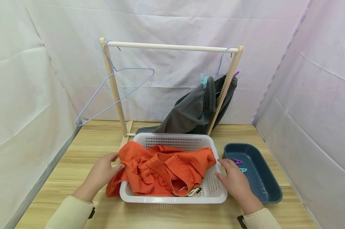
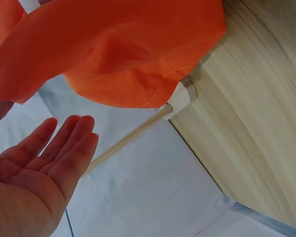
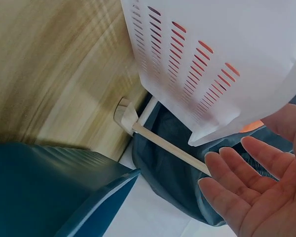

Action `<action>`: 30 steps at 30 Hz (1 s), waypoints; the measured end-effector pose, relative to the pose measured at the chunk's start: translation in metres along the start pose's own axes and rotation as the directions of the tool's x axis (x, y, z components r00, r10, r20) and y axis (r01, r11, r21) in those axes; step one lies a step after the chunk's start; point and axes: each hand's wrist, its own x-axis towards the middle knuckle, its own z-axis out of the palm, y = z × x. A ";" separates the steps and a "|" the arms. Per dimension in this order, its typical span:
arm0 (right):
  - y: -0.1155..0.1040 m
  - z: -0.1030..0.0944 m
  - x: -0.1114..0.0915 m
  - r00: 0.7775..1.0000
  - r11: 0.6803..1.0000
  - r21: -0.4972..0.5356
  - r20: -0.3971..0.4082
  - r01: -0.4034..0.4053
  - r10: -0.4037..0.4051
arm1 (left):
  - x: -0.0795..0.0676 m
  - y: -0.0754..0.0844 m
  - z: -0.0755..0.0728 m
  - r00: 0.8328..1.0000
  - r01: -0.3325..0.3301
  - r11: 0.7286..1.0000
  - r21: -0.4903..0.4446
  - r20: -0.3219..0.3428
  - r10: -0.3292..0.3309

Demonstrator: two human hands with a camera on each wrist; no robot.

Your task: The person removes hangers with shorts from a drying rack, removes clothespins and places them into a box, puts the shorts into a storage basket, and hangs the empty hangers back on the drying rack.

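Currently, the left hand (image 1: 102,171) is at center-left of the head view, beside the orange garment (image 1: 149,168), its fingers loose and grasping nothing; whether the thumb touches the cloth I cannot tell. The right hand (image 1: 236,180), right of center, is likewise unclenched and holds nothing, its fingertips at the right rim of the white basket (image 1: 175,199).

The orange garment lies crumpled in that basket, in the lower middle of the frame — its left part spills over the side, and a pale drawstring (image 1: 193,191) shows near the front rim. At lower right, a dark blue tub (image 1: 258,178) contains a purple clip (image 1: 237,161) and a teal clip (image 1: 243,170).

Behind, a rack (image 1: 172,46) spans the upper middle. A bare blue hanger (image 1: 135,68) hangs at its left end; toward the right droops a dark gray garment (image 1: 186,111).
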 end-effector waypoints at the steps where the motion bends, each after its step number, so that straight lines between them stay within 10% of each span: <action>1: 0.000 0.000 0.001 1.000 1.000 0.000 -0.001 0.004 -0.004 | 0.002 0.000 0.000 1.000 0.000 1.000 0.004 0.004 0.000; 30: -0.018 -0.008 0.039 0.993 0.995 -0.021 0.065 0.097 -0.095 | 0.042 0.002 0.002 0.976 0.063 0.998 0.018 0.205 -0.066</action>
